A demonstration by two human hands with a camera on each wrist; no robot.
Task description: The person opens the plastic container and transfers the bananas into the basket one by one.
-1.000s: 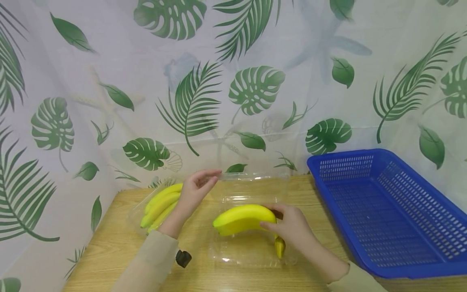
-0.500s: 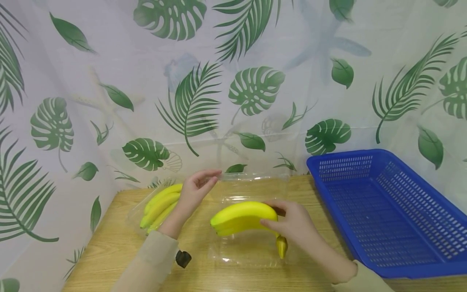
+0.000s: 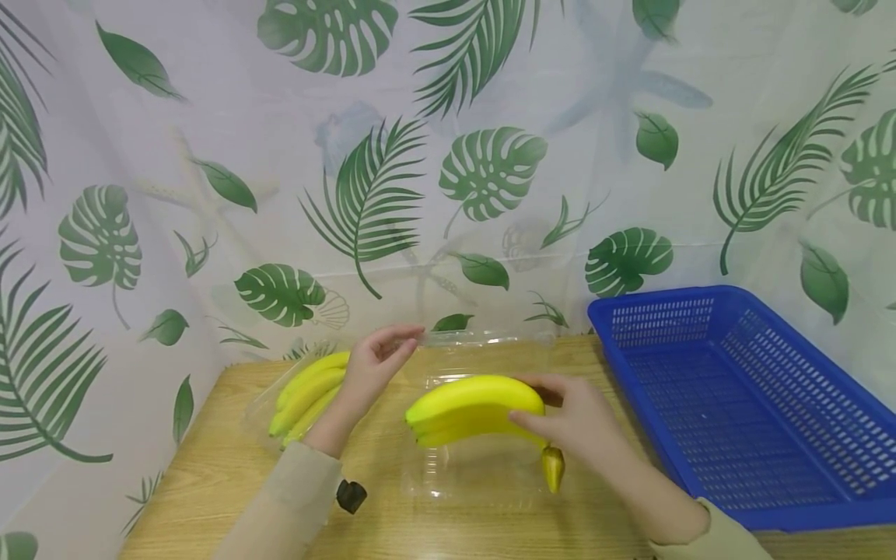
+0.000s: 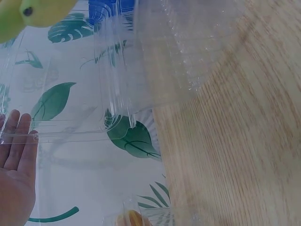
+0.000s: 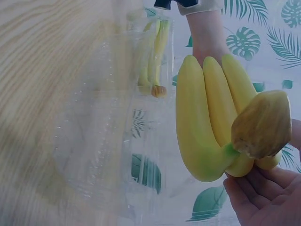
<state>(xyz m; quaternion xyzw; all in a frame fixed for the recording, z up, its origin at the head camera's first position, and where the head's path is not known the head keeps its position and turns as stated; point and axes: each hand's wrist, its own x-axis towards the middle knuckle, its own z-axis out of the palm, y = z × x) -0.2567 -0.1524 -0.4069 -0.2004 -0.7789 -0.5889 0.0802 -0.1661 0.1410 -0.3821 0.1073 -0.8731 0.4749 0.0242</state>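
My right hand (image 3: 577,416) grips a bunch of yellow bananas (image 3: 476,408) near its brown stem, which hangs down at the right. In the right wrist view, several fruits of the bananas (image 5: 193,117) show side by side. Below them sits a clear plastic clamshell box (image 3: 483,494), its clear lid (image 3: 490,358) raised at the back. My left hand (image 3: 371,369) pinches the lid's upper left corner between thumb and fingers. The left wrist view shows the fingers of that hand (image 4: 19,155) at the lid's edge. Part of the box is hidden behind the bananas.
At the left, another clear box (image 3: 255,404) with bananas (image 3: 308,393) stands partly behind my left forearm. A blue perforated basket (image 3: 700,498) takes up the right side. The wooden table (image 3: 189,467) meets a leaf-patterned cloth (image 3: 490,311) at the back.
My right hand has raised the bananas a little and shifted them slightly to the right over the box. The left hand stays at the lid.
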